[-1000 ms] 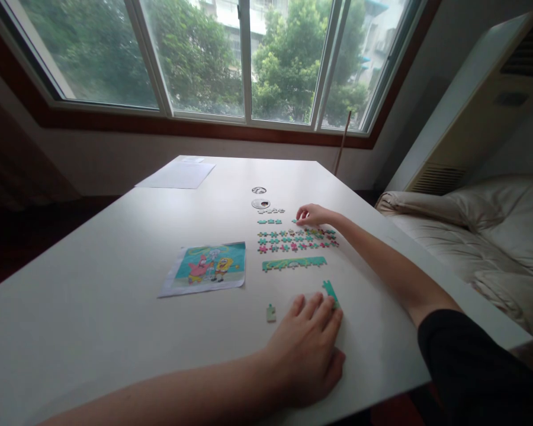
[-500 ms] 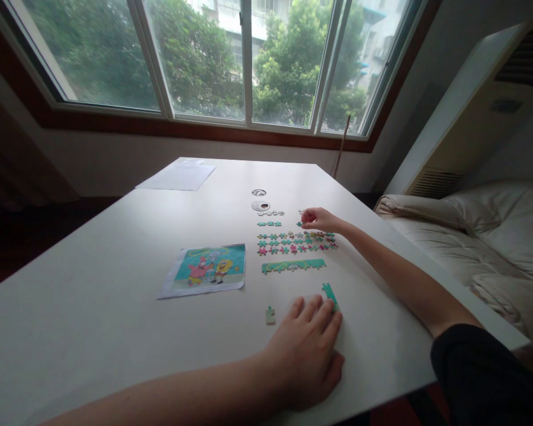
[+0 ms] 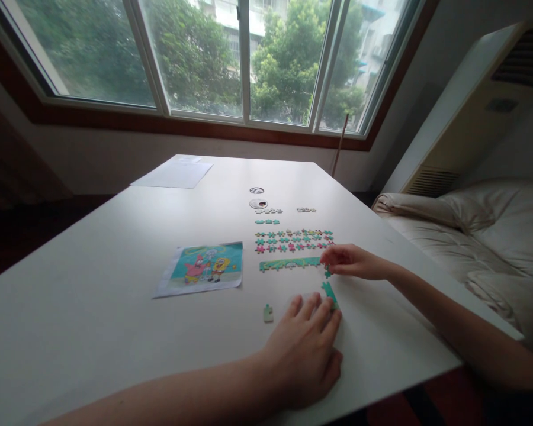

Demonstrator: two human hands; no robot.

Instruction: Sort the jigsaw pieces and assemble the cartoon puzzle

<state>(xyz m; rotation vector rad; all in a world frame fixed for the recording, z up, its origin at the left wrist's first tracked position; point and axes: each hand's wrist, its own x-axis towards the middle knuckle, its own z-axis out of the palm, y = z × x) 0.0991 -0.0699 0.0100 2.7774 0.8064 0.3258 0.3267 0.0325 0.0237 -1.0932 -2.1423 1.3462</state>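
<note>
My left hand (image 3: 305, 346) lies flat on the white table (image 3: 115, 331), fingers spread, its fingertips touching a short joined strip of teal puzzle pieces (image 3: 330, 292). My right hand (image 3: 350, 261) is pinched on a small teal puzzle piece (image 3: 327, 273) just right of a longer assembled teal strip (image 3: 288, 264). Behind that strip lie rows of loose coloured pieces (image 3: 293, 240). A single pale piece (image 3: 268, 313) sits left of my left hand.
A cartoon reference picture (image 3: 202, 267) lies left of the pieces. Further back are two small round lids (image 3: 258, 203), small groups of pieces (image 3: 306, 210) and a sheet of paper (image 3: 173, 174). A cream sofa (image 3: 479, 236) stands beyond the table's right edge.
My right hand has drawn back from the far rows of loose pieces to the end of the long teal strip, carrying a small piece. My left hand has stayed put.
</note>
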